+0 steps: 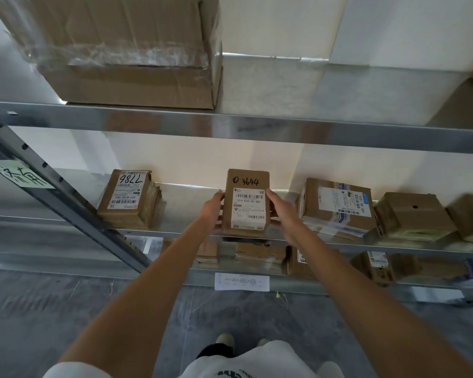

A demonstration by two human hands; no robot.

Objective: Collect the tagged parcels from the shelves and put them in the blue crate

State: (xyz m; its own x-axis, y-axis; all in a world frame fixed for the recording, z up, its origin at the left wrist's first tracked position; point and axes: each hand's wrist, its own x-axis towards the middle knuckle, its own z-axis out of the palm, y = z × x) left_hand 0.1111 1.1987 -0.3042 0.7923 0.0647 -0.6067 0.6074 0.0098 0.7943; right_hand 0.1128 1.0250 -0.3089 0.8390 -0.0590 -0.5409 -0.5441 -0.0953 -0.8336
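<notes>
Both hands clasp the parcel marked 3644 (247,203) by its side edges, left hand (212,211) and right hand (281,211) opposed so the label faces up for reading. It seems tilted at the middle shelf's front lip (175,232), though blur hides contact. Between the fingers and neighbouring boxes lies bare shelf; outward is open. No blue crate shows.

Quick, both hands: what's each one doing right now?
Left hand: grips the left side of the parcel marked 3644.
Right hand: grips the same parcel's right side.
</notes>
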